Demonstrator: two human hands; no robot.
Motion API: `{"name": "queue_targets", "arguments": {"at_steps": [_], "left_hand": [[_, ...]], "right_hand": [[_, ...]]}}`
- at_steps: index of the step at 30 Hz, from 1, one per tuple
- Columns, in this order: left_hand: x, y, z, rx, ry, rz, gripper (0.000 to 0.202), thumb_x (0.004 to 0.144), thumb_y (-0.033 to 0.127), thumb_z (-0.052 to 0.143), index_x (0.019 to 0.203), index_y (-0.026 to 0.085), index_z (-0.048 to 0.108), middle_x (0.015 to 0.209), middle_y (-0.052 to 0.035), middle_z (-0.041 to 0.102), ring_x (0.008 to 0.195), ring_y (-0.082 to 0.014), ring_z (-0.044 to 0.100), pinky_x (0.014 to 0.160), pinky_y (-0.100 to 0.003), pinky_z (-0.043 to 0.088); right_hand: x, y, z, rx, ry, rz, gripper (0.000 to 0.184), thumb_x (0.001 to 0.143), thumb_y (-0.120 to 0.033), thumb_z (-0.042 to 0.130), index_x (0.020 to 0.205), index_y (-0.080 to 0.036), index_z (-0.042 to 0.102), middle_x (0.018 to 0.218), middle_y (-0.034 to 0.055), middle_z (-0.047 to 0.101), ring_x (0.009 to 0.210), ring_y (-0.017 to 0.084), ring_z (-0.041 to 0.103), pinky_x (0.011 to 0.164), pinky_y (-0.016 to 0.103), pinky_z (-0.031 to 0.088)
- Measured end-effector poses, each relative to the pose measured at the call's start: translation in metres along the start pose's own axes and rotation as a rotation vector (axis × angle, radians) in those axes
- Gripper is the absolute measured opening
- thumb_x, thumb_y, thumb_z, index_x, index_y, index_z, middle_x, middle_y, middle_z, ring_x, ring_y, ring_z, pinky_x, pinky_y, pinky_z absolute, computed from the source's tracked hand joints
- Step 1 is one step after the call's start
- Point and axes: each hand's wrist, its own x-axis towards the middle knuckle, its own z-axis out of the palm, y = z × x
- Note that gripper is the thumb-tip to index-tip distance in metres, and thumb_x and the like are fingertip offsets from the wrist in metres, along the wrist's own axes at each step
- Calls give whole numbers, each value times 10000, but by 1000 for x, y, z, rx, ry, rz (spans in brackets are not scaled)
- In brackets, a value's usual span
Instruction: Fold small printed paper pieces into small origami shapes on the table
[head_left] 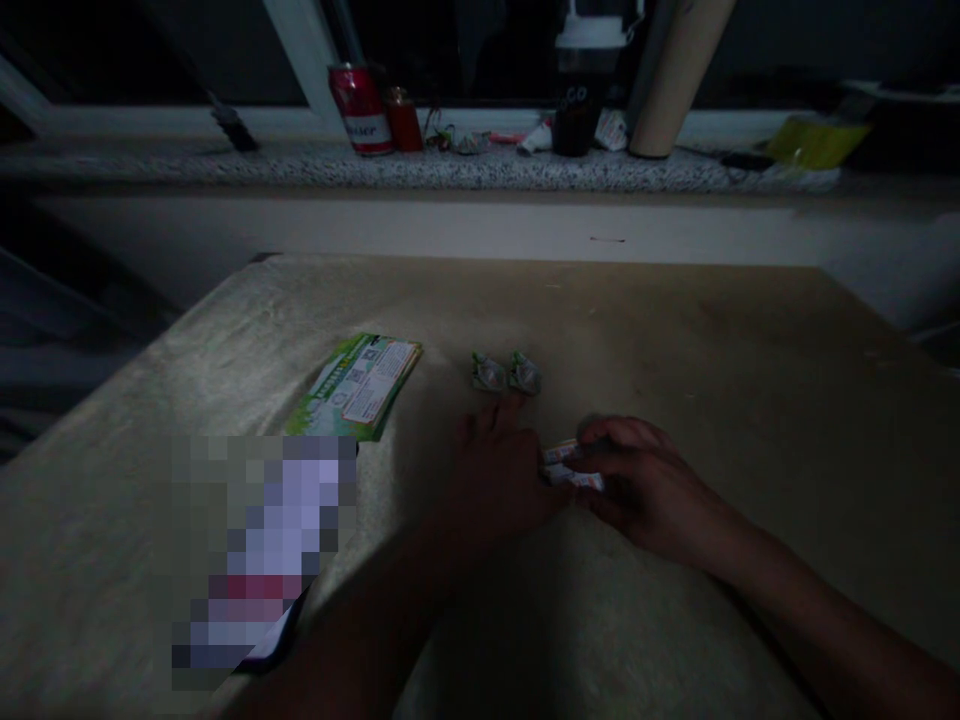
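Note:
A small white box [561,472] with coloured print lies low over the table between my hands. My right hand [656,482] grips its right end between thumb and fingers. My left hand [499,478] closes on the left end with thumb and forefinger, while its other fingers reach forward over the tabletop. Just beyond those fingertips sit two small clear-and-green pods, a left one [487,373] and a right one [525,373], side by side. My fingers hide much of the box, and the light is dim.
On the table [750,400], a green printed leaflet [360,385] lies left of my hands, with a pixelated phone [274,550] nearer me. Along the granite sill [465,175] stand a red can [361,110], a lidded cup [581,100] and a cardboard tube [679,80].

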Motion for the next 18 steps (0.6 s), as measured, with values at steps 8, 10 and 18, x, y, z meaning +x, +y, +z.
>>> {"name": "queue_targets", "arguments": {"at_steps": [8,10,18], "left_hand": [[2,1,-3,2,-21,-9,375,772,547,803,842,180,766,1558,-200,479,1424,-434,433,1123,-661,339],[3,0,-6,-5,-39,-12,330,776,505,812,843,185,774,1549,-193,488,1420,-428,439,1123,-655,345],[7,-9,-14,-67,-64,-71,118,789,349,820,816,234,817,1550,-142,507,1448,-396,432,1137,-614,351]], "right_hand": [[0,-2,-1,-6,3,0,359,845,-211,740,1185,-329,744,1236,63,676,1178,293,631,1037,537,449],[0,-3,-2,-4,4,8,348,843,-214,746,1171,-329,750,1238,65,677,1183,296,630,1033,539,452],[-1,-1,0,-8,15,11,354,828,-212,753,1165,-318,753,1243,67,680,1179,295,637,1034,536,459]]}}
